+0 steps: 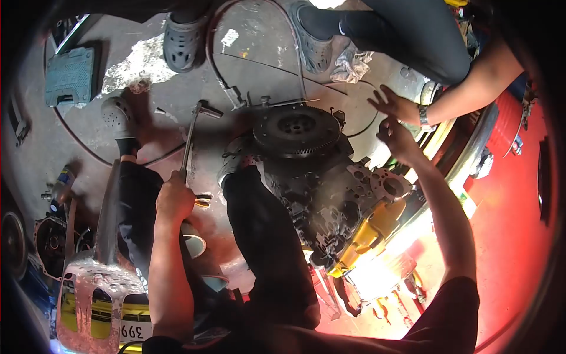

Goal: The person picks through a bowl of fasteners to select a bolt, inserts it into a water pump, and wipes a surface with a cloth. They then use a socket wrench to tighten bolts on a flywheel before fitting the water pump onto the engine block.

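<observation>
My left hand point(175, 197) is wrapped round the handle of a long socket wrench point(189, 144), its head pointing up and away over the floor. To the right, my right hand point(400, 141) has its fingers curled together beside the engine block; what they hold, if anything, is too small to make out. Just above it, another person's hand point(401, 108) reaches in with fingers spread. Between my hands stands the engine point(324, 200), its toothed flywheel point(296, 127) facing up and a yellow part point(368, 236) on its lower right side.
A hose point(209, 47) loops across the floor. A teal tool case point(71, 76) lies at upper left. A perforated metal seat point(106, 274) stands at lower left near a gas canister point(62, 187). The other person's shoes point(184, 44) are at the top, beside a crumpled rag point(352, 62).
</observation>
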A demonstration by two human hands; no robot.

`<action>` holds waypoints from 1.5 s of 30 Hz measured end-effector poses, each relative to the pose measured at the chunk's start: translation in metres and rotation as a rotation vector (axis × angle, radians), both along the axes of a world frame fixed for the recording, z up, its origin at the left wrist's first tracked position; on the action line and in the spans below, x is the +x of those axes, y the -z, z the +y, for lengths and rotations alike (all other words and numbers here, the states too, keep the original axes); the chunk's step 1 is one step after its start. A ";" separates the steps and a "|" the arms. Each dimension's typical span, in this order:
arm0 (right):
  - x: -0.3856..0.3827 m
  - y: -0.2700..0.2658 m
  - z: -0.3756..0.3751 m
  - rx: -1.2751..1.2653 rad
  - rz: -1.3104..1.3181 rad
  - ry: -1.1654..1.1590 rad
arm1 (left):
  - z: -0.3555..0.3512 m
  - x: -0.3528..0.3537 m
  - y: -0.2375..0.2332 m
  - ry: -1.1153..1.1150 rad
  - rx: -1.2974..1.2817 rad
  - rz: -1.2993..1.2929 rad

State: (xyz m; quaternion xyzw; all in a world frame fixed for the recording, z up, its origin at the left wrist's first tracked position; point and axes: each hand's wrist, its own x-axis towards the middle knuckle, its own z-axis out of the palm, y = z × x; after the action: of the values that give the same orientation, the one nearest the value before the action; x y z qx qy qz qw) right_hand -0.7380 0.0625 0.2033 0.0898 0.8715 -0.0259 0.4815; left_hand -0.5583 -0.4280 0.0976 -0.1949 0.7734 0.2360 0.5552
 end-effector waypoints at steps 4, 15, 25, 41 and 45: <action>-0.011 0.098 0.070 -0.085 -0.093 0.232 | 0.026 0.019 0.011 -0.014 -0.030 -0.004; -0.007 0.254 0.075 -0.251 -0.228 0.658 | 0.048 0.009 0.016 0.049 -0.062 -0.177; 0.004 0.305 0.056 -0.273 -0.533 0.652 | 0.057 -0.016 0.007 0.029 -0.020 -0.171; -0.012 0.295 0.066 -0.340 -0.655 0.654 | 0.059 -0.015 0.012 0.079 -0.028 -0.261; -0.009 0.299 0.067 -0.331 -0.687 0.663 | 0.060 -0.018 0.008 0.115 -0.015 -0.206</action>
State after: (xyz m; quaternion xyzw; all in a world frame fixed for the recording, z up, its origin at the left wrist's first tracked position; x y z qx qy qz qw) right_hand -0.7473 0.1293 -0.0952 0.2873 0.5716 -0.2841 0.7142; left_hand -0.5765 -0.3678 0.0892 -0.1773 0.7238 0.1767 0.6430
